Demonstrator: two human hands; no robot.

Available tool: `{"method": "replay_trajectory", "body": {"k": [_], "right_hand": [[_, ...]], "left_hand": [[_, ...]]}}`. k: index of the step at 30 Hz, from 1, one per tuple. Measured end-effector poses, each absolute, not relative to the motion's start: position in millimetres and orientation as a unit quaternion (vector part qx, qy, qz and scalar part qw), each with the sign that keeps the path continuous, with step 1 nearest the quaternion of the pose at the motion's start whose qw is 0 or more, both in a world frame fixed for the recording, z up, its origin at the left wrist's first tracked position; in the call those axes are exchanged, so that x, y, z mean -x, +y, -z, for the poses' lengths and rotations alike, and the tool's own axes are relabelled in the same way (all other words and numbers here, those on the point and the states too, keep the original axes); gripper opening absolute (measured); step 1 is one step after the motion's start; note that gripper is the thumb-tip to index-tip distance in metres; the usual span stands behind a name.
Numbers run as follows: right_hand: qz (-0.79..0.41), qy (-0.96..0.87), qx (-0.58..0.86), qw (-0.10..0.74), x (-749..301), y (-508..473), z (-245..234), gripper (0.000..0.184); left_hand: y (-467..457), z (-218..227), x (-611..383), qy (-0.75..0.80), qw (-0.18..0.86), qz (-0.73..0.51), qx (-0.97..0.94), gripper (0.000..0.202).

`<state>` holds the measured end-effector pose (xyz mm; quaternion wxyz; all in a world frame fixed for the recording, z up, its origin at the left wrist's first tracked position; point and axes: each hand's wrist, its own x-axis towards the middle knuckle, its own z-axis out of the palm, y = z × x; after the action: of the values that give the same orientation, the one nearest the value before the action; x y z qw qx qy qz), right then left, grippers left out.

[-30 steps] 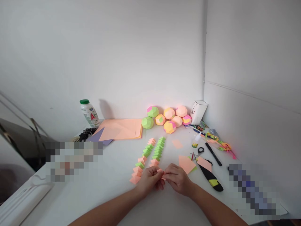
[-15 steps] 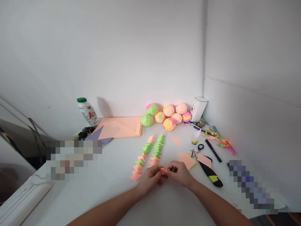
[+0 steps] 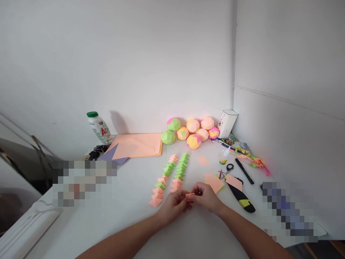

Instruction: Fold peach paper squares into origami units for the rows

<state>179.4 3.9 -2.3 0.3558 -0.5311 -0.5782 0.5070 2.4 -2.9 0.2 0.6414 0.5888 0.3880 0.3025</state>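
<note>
Between my two hands is a small piece of folded peach paper point(image 3: 189, 196). My left hand point(image 3: 174, 204) pinches its left side, and my right hand point(image 3: 206, 198) grips the right side with thumb and fingertips. The paper's exact shape is partly hidden by the fingers. Just beyond my left hand run two rows of small folded paper units: a left row of peach and green units point(image 3: 162, 180) and a right row of green and peach units point(image 3: 181, 168). Flat peach sheets point(image 3: 214, 182) lie beyond my right hand, over a bit of green paper.
Several faceted paper balls point(image 3: 194, 141) sit by the wall, near a white box point(image 3: 228, 122). A stack of peach sheets point(image 3: 137, 144) and a bottle point(image 3: 99, 127) stand left. At right lie a cutter point(image 3: 242, 199), scissors point(image 3: 229, 167), pen point(image 3: 244, 171) and glue bottle point(image 3: 224, 156).
My fingers have shifted slightly on the peach paper, which lies flatter between them now. Both hands stay in nearly the same place, and the view has moved a little.
</note>
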Motion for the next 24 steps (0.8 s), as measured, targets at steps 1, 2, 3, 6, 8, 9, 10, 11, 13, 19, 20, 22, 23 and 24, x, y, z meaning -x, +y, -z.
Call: {"method": "replay_trajectory", "body": {"k": [1,2,3,6,8,9,10,11,13,19,20,22,23,24], "right_hand": [[-0.520,-0.570,0.527,0.355,-179,4,1,0.023],[-0.535,-0.566,0.520,0.352,-179,4,0,0.024],[-0.551,-0.563,0.509,0.346,-179,4,-2,0.024],[-0.579,-0.572,0.477,0.332,-179,3,-5,0.028],[-0.563,-0.584,0.477,0.338,-180,2,-6,0.029],[-0.549,-0.589,0.483,0.344,-180,2,-6,0.029],[-0.535,-0.595,0.488,0.349,-180,1,-7,0.029],[-0.523,-0.600,0.491,0.353,-180,1,-8,0.028],[-0.504,-0.612,0.495,0.356,-179,1,-10,0.028],[-0.458,-0.646,0.509,0.337,-178,0,-6,0.024],[-0.459,-0.647,0.514,0.328,-178,0,-4,0.023],[-0.459,-0.649,0.519,0.314,-179,1,0,0.021],[-0.456,-0.653,0.519,0.311,-179,1,0,0.019],[-0.451,-0.659,0.517,0.308,-179,1,0,0.018]], "left_hand": [[-3,1,-3,0.386,0.642,-0.307,-0.588,0.026],[-4,2,-3,0.383,0.641,-0.312,-0.587,0.025],[-5,4,-3,0.380,0.639,-0.319,-0.588,0.024],[-7,6,-4,0.371,0.627,-0.341,-0.594,0.030],[-8,4,-4,0.372,0.616,-0.340,-0.605,0.029],[-8,3,-4,0.379,0.608,-0.334,-0.612,0.028],[-7,1,-4,0.390,0.598,-0.326,-0.620,0.028],[-7,-1,-4,0.404,0.585,-0.319,-0.627,0.030],[-6,-2,-3,0.421,0.569,-0.318,-0.631,0.034],[-3,0,-3,0.418,0.595,-0.354,-0.588,0.039],[-3,0,-4,0.420,0.593,-0.357,-0.586,0.040],[-3,0,-4,0.421,0.583,-0.362,-0.594,0.041],[-4,0,-4,0.419,0.574,-0.365,-0.601,0.041],[-4,0,-4,0.417,0.563,-0.370,-0.611,0.041]]}}
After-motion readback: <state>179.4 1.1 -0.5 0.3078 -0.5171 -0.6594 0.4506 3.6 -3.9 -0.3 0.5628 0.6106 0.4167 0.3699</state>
